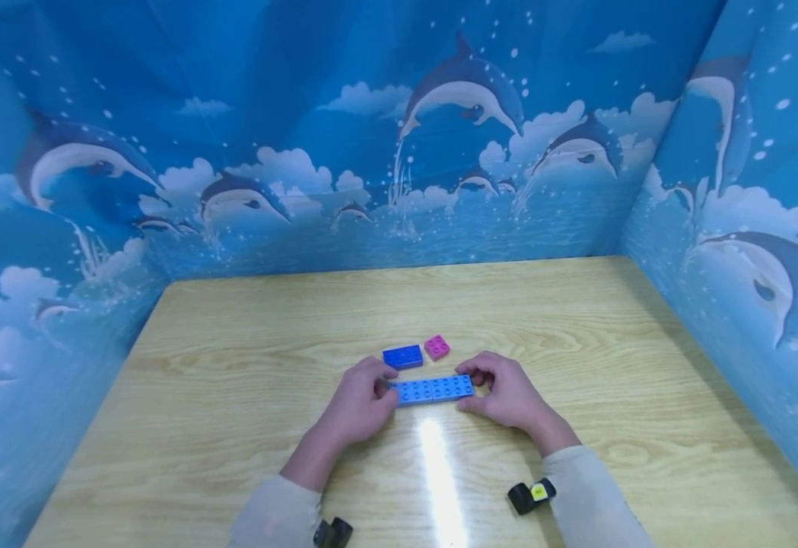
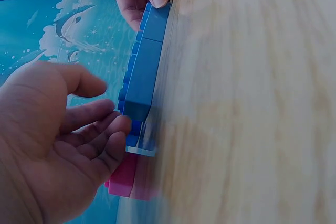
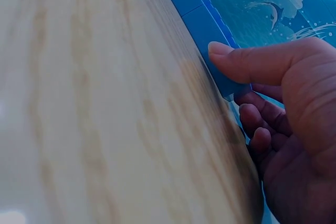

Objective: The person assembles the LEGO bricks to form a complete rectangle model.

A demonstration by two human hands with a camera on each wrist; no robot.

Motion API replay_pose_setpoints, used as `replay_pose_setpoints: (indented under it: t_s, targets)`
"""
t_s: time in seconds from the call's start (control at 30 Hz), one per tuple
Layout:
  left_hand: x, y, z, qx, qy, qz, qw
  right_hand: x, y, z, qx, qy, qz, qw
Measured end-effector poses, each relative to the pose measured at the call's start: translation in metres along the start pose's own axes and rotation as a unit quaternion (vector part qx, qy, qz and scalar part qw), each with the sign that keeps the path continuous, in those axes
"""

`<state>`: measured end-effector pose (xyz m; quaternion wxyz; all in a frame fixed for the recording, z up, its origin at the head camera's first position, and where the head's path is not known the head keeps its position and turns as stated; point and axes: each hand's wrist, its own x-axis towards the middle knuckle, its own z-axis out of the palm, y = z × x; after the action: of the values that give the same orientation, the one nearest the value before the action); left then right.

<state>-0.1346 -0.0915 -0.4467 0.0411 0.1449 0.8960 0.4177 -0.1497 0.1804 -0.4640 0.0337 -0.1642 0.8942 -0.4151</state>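
Observation:
Two light-blue toy building bricks (image 1: pixel 434 390) lie end to end in one row on the table. My right hand (image 1: pixel 504 388) pinches the right end, its thumb (image 3: pixel 226 61) pressed against the near side and its fingers behind. At the left end of the row is my left hand (image 1: pixel 360 399), fingers loosely bent. In the left wrist view its thumb stands apart from the bricks, with the fingertips (image 2: pixel 107 107) right at the end of the row. Just behind the row lie a dark-blue brick (image 1: pixel 403 357) and a small pink brick (image 1: pixel 437 347).
The wooden table (image 1: pixel 268 327) reaches back to a blue curtain (image 1: pixel 344 137) printed with dolphins, which also runs along both sides. A bright strip of light reflects off the tabletop in front of the bricks. Black wrist devices (image 1: pixel 532 495) sit at the sleeves.

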Motion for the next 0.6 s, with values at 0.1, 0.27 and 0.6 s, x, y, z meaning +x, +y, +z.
replay_pose_setpoints:
  t_s: [0.1,0.27,0.6]
  targets:
    - [0.001,0.000,-0.001,-0.011,0.035,0.004,0.9993,0.000,0.000,-0.001,0.005,-0.003,0.001,1.0000]
    - [0.005,0.001,0.000,0.007,0.079,-0.002,0.9969,-0.001,0.002,-0.002,0.011,0.000,0.002,0.9999]
    - [0.017,0.003,0.004,0.058,0.083,-0.048,0.9937,-0.002,0.005,-0.001,0.024,0.005,0.004,0.9997]
